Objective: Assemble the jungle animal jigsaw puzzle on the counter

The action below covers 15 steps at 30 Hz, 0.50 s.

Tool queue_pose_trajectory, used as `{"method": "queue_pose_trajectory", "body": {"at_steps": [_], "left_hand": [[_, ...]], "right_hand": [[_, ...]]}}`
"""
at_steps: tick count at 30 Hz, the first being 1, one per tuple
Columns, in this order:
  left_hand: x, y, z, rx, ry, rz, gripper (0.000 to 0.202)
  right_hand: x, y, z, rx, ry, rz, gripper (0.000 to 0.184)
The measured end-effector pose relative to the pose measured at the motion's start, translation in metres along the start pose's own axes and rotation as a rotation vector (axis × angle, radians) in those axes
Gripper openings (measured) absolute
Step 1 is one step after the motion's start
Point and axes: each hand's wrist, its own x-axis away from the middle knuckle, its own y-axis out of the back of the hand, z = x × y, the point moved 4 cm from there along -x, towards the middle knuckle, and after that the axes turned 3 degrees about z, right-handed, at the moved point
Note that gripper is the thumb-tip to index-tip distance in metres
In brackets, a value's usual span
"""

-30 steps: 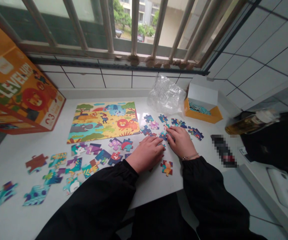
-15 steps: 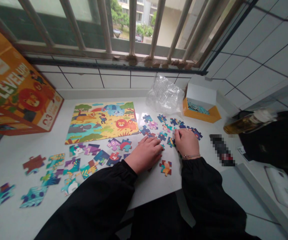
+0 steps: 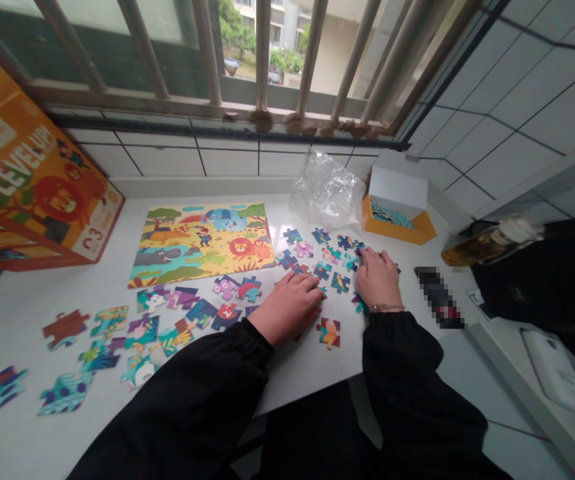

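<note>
My left hand (image 3: 290, 305) rests palm down on the white tabletop, its fingers stretched out and covering part of some puzzle pieces. To its right, my right hand (image 3: 380, 279) lies over the dark blue pieces with its fingers extended; what is under them is hidden. Between the hands are a dark piece with a yellow figure (image 3: 340, 282) and a blue piece (image 3: 322, 270). A teal piece (image 3: 358, 304) peeks out beside my right wrist. An orange and brown piece (image 3: 328, 333) lies alone nearer the table edge.
A finished-looking animal picture board (image 3: 202, 243) lies behind many loose pieces (image 3: 110, 321) at left. An orange box (image 3: 42, 180) stands far left. Clear plastic wrap (image 3: 327, 190) and an open small box (image 3: 400, 223) sit at the back. A bottle (image 3: 487, 243) is at right.
My right hand has uncurled and shifted a little right and forward over the dark pieces. A teal piece now shows beside its wrist. My left hand stays in place.
</note>
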Motion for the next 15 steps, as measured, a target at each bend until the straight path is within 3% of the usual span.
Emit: {"method": "queue_pose_trajectory", "body": {"at_steps": [5, 10, 15], "left_hand": [[-0.002, 0.002, 0.001, 0.007, 0.008, 0.025, 0.026], [0.003, 0.021, -0.022, -0.033, 0.011, 0.017, 0.026], [0.052, 0.048, -0.082, 0.009, -0.065, -0.013, 0.027]], "right_hand": [[-0.001, -0.007, 0.003, 0.022, -0.043, 0.055, 0.062], [0.001, 0.021, -0.011, -0.027, -0.303, -0.212, 0.065], [0.007, 0.013, -0.015, 0.037, -0.461, 0.053, 0.059]]}}
